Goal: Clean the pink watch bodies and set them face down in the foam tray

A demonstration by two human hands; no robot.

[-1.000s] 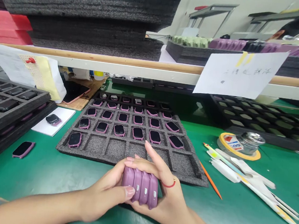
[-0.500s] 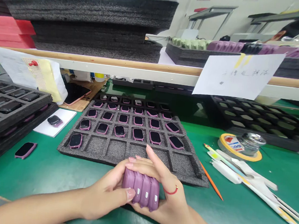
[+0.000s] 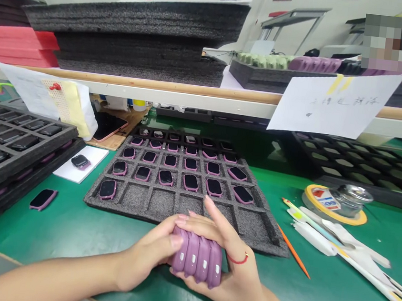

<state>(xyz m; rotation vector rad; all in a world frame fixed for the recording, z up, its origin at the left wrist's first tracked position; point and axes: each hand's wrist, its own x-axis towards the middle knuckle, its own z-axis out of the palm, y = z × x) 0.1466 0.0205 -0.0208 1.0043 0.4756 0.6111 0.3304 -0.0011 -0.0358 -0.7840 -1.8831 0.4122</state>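
Several purple smartwatch cases [image 3: 198, 260], standing side by side in a row with small white slots facing me, are gripped between my two hands. My left hand [image 3: 151, 248] closes on the row's left end, its thumb on the near face. From the right, my right hand [image 3: 232, 264] wraps the row, palm beneath and fingers over the top; a red string is at the wrist. Just beyond is a grey foam tray [image 3: 161, 201] with purple-framed smartwatches [image 3: 191, 182] in its rear rows and one at the left of the front row.
Stacked foam trays [image 3: 24, 156] hold more watches at left. A lone watch [image 3: 43, 199] lies on the green table, another on a white pad [image 3: 95, 158]. At right are a tape roll [image 3: 305, 200], an orange stick [image 3: 294, 251] and white tools. A shelf edge [image 3: 192, 99] spans above.
The view has shifted slightly, so the scene sits further right. My left thumb has moved up the near face of the cases, toward their top left. Both hands keep their grip.
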